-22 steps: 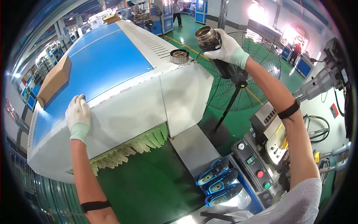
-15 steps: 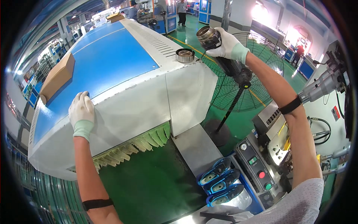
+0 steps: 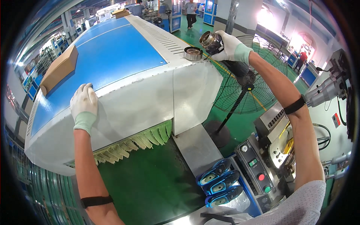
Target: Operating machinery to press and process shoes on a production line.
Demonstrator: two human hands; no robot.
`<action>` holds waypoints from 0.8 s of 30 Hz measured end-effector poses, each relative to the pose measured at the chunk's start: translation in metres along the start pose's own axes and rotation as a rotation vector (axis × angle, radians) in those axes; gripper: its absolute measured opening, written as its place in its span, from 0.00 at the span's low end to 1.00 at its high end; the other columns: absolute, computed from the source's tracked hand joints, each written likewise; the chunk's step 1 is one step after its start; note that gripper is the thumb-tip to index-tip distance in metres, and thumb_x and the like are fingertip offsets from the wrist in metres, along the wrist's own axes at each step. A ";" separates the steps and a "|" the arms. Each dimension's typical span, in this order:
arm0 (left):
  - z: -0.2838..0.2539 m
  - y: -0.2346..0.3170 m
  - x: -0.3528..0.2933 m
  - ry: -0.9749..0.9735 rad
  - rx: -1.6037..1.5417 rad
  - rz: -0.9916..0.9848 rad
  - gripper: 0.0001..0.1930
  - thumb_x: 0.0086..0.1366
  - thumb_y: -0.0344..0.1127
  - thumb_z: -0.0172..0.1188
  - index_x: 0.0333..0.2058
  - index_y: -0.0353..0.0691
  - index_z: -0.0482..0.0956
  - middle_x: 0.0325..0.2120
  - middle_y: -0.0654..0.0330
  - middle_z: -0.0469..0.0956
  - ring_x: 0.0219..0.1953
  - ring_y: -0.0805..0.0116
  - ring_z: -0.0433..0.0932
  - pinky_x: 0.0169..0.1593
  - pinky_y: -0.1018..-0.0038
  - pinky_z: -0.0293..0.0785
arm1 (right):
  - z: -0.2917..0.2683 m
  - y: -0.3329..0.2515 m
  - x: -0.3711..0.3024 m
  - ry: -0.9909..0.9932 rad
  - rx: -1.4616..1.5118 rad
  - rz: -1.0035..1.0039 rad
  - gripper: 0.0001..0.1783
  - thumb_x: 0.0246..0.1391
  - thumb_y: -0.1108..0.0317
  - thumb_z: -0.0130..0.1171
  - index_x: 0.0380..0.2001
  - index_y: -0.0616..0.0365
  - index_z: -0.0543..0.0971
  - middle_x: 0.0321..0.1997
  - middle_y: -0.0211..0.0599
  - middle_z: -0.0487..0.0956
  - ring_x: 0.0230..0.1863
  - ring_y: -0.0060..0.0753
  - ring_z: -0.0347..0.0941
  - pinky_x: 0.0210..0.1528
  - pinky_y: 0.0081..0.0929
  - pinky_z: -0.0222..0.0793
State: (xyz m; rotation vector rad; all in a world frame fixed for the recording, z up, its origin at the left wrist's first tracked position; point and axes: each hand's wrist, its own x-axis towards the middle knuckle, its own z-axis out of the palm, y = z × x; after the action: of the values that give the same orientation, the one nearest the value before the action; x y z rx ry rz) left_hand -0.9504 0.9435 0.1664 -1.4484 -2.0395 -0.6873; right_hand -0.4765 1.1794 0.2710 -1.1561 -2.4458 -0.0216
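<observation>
A dark flask point(image 3: 214, 44) with a bare metal neck is gripped in my right hand point(image 3: 233, 48), which wears a white glove. The flask leans with its mouth toward the upper left, beyond the machine's right corner. A round steel lid point(image 3: 193, 54) rests on top of the large white machine point(image 3: 135, 99), just left of the flask. My gloved left hand point(image 3: 84, 100) lies on the machine's front upper edge, fingers stretched onto the blue panel point(image 3: 116, 56), holding nothing.
Several blue-and-black shoes point(image 3: 219, 183) lie beside a control box point(image 3: 255, 165) with red and green buttons. A floor fan point(image 3: 245, 80) stands behind the flask. A cardboard piece point(image 3: 62, 69) sits on the machine. Green fringe strips point(image 3: 138, 142) hang over the belt. A person point(image 3: 190, 13) stands far off.
The flask has tipped slightly in my right hand, its mouth a little lower. My left hand stays on the machine's edge. The distant person appears slightly closer, and the view has shifted a little.
</observation>
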 end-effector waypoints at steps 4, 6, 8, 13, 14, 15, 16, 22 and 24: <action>0.001 0.000 0.000 0.009 -0.005 0.001 0.20 0.73 0.41 0.43 0.51 0.41 0.82 0.53 0.58 0.80 0.59 0.57 0.75 0.63 0.61 0.66 | 0.000 0.001 0.001 -0.013 -0.045 -0.036 0.54 0.36 0.52 0.79 0.62 0.68 0.65 0.48 0.59 0.81 0.52 0.53 0.80 0.57 0.37 0.73; 0.001 0.000 -0.001 0.017 0.002 0.004 0.20 0.73 0.41 0.43 0.51 0.41 0.82 0.53 0.58 0.80 0.59 0.57 0.75 0.63 0.62 0.66 | 0.000 0.000 0.001 -0.020 -0.046 -0.038 0.52 0.37 0.54 0.80 0.61 0.68 0.65 0.48 0.57 0.81 0.50 0.50 0.80 0.56 0.37 0.74; 0.001 -0.001 -0.001 0.025 0.010 0.006 0.20 0.73 0.41 0.43 0.51 0.42 0.82 0.53 0.58 0.80 0.59 0.57 0.75 0.63 0.62 0.66 | 0.000 -0.003 0.001 -0.029 -0.048 -0.039 0.51 0.37 0.56 0.80 0.61 0.67 0.65 0.48 0.54 0.80 0.49 0.48 0.81 0.55 0.36 0.75; 0.001 0.002 -0.002 0.029 0.018 0.003 0.20 0.73 0.41 0.42 0.50 0.41 0.82 0.53 0.59 0.80 0.59 0.58 0.75 0.63 0.62 0.66 | -0.001 -0.009 0.000 -0.009 -0.124 -0.061 0.49 0.36 0.57 0.80 0.59 0.66 0.67 0.48 0.55 0.80 0.49 0.51 0.80 0.56 0.37 0.74; 0.000 0.002 -0.001 0.028 0.017 0.002 0.20 0.73 0.41 0.42 0.50 0.41 0.82 0.53 0.59 0.80 0.59 0.58 0.75 0.63 0.62 0.66 | -0.002 -0.007 0.000 -0.010 -0.125 -0.061 0.49 0.36 0.57 0.80 0.59 0.66 0.67 0.48 0.55 0.80 0.49 0.51 0.80 0.56 0.37 0.74; 0.000 0.001 -0.001 0.029 0.019 0.011 0.20 0.73 0.41 0.42 0.50 0.41 0.82 0.53 0.59 0.80 0.59 0.58 0.75 0.63 0.62 0.67 | -0.003 -0.007 0.000 -0.006 -0.130 -0.072 0.49 0.36 0.56 0.80 0.59 0.66 0.67 0.47 0.55 0.80 0.49 0.51 0.80 0.56 0.37 0.74; 0.000 0.001 -0.001 0.029 0.021 0.020 0.20 0.73 0.41 0.42 0.50 0.41 0.82 0.53 0.59 0.80 0.59 0.58 0.75 0.63 0.62 0.67 | -0.004 -0.006 0.001 -0.001 -0.135 -0.082 0.49 0.36 0.56 0.80 0.59 0.67 0.67 0.47 0.56 0.80 0.50 0.51 0.80 0.56 0.37 0.74; -0.002 0.000 -0.002 0.018 0.023 0.009 0.20 0.72 0.40 0.43 0.50 0.41 0.82 0.53 0.59 0.80 0.59 0.58 0.75 0.63 0.62 0.67 | -0.005 -0.012 0.001 -0.029 -0.151 -0.047 0.50 0.36 0.54 0.80 0.59 0.67 0.67 0.47 0.56 0.79 0.50 0.52 0.79 0.56 0.37 0.74; -0.002 0.001 -0.002 0.016 0.017 0.009 0.20 0.72 0.40 0.43 0.50 0.41 0.82 0.53 0.59 0.80 0.58 0.58 0.75 0.63 0.62 0.67 | -0.006 -0.011 0.001 -0.031 -0.166 -0.043 0.50 0.36 0.54 0.80 0.59 0.67 0.67 0.47 0.57 0.79 0.51 0.52 0.79 0.57 0.37 0.73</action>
State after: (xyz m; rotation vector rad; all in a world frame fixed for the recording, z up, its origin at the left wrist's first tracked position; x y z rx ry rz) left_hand -0.9489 0.9416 0.1666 -1.4365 -2.0207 -0.6741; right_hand -0.4828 1.1718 0.2784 -1.1799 -2.5362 -0.2256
